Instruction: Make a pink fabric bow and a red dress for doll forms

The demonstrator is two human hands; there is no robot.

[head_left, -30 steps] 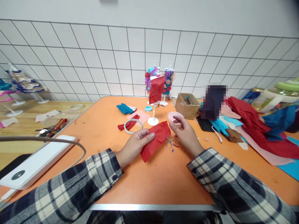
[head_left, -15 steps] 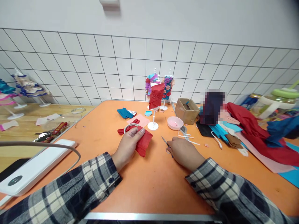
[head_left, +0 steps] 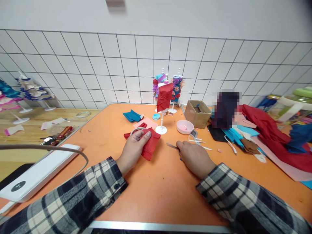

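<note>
My left hand (head_left: 133,148) pinches a folded piece of red crepe paper (head_left: 151,144) between thumb and fingers. The rim of a pale ring (head_left: 136,130), perhaps a tape roll, shows just behind those fingers; whether I touch it I cannot tell. In my right hand (head_left: 195,157) is a pair of small scissors (head_left: 172,146), blades pointing left toward the red paper but apart from it. Their handles are mostly covered by my fingers. Beyond both hands stands a small white dress form (head_left: 162,130) wrapped in a red paper dress (head_left: 164,97).
A pink bowl (head_left: 185,127) and a cardboard box (head_left: 198,115) stand right of the dress form. Coloured paper (head_left: 273,139) is heaped at the right. Blue paper (head_left: 133,116) lies at the back left. A white power bank (head_left: 41,174) with a cable lies near my left sleeve.
The scissors have turned, their blades now lying flatter and pointing more to the left. The red paper in my left hand has tilted slightly. The whole view has shifted a little.
</note>
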